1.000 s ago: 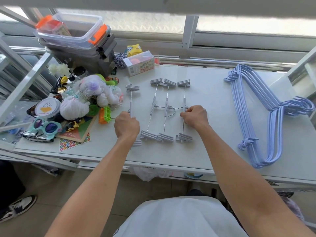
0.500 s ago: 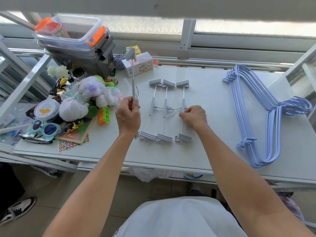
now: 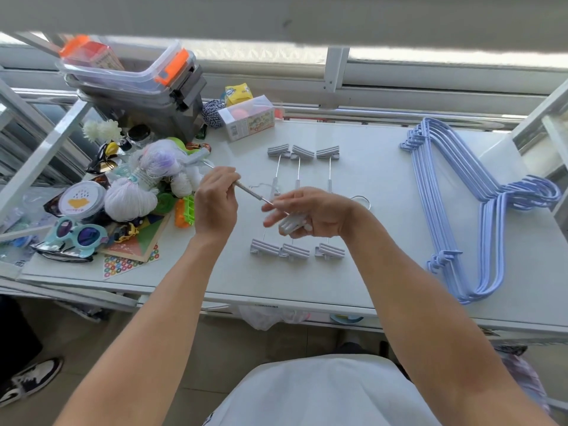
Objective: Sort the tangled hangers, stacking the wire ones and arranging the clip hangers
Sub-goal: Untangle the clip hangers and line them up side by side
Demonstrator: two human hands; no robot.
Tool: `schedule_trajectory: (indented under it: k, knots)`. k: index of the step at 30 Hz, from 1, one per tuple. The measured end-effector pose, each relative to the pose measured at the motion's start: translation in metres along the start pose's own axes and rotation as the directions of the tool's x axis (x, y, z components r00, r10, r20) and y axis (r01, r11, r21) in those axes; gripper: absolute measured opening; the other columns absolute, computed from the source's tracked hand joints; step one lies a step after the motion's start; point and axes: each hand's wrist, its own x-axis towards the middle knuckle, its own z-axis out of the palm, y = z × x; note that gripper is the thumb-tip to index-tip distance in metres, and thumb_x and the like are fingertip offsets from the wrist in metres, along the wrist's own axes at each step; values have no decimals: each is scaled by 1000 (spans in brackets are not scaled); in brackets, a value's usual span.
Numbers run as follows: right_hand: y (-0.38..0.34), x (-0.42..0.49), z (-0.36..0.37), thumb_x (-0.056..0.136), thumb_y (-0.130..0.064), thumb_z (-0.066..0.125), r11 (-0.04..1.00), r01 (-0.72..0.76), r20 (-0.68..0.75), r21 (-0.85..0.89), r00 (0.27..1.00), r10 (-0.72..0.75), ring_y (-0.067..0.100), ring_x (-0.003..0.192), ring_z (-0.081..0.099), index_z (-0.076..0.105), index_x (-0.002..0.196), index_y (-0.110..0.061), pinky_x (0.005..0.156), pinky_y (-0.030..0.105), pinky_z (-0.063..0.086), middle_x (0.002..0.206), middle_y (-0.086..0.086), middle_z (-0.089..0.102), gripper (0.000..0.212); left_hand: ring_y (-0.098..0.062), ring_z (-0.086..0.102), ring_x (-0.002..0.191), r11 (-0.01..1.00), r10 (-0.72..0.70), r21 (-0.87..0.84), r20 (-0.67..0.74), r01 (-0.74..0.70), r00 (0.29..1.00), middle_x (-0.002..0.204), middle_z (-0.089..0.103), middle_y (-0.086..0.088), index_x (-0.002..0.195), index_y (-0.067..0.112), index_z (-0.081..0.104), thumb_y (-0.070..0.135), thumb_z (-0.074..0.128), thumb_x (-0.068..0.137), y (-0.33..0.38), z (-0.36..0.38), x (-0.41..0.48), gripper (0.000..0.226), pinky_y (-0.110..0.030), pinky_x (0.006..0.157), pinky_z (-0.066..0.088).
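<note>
Three grey clip hangers (image 3: 297, 207) lie side by side on the white table (image 3: 368, 272), clips at the far and near ends. A fourth clip hanger (image 3: 246, 189) is lifted above the table, tilted from upper left to lower right. My left hand (image 3: 215, 204) pinches its metal rod near the middle. My right hand (image 3: 310, 215) holds its lower clip end, fingers loosely curled around the clip. A stack of blue wire hangers (image 3: 479, 210) lies at the right of the table, away from both hands.
Clutter fills the table's left: white yarn balls (image 3: 130, 201), toy sunglasses (image 3: 76, 235), a round tin (image 3: 80, 199), an orange-green toy (image 3: 184, 210), stacked plastic bins (image 3: 132, 78), a small box (image 3: 249, 118). A window ledge runs behind. A shoe (image 3: 27, 382) shows on the floor.
My left hand lifted the leftmost clip hanger off the table and swung it from upright to slanting. My right hand left the hangers on the table and took the lifted hanger's lower clip.
</note>
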Motion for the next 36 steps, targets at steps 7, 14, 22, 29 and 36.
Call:
schedule_trajectory:
  k: [7,14,22,29,36]
  knots:
    - [28,44,33,98,-9,53,979,164,-358,-124,912,-199,10,50,60,65,93,-4,47,23,46,69,6,60,14,-26,64,87,745,-587,-192,264,638,765,89,67,-10,87,11,64,38,46,93,23,9,3,32,-36,80,48]
    - [36,57,45,95,-25,55,710,46,-454,-702,740,-496,14,59,42,58,60,-21,59,30,35,55,-6,48,35,-1,51,44,724,-587,-126,404,679,701,58,60,0,63,13,64,21,58,91,3,6,4,29,-18,53,43]
    - [59,13,-33,89,-29,52,783,-380,-869,-493,170,-465,33,112,49,59,110,-9,90,36,41,115,13,57,30,-32,62,76,876,-483,251,444,412,755,77,66,-19,65,3,61,21,59,90,-34,-5,-5,31,-35,69,45]
    - [66,5,-45,85,-28,54,790,-394,-881,-471,256,-398,32,89,63,68,84,-12,67,27,42,86,7,64,22,-27,44,58,882,-470,237,385,407,794,58,39,-21,51,6,43,21,60,88,-12,16,-15,43,-32,53,22]
    - [70,7,-46,84,-35,56,730,-431,-846,-531,316,-429,31,90,65,69,83,-20,69,29,47,88,5,71,20,-39,62,85,883,-461,254,319,394,828,89,67,-21,85,7,67,17,54,92,-4,28,-25,18,-36,67,47]
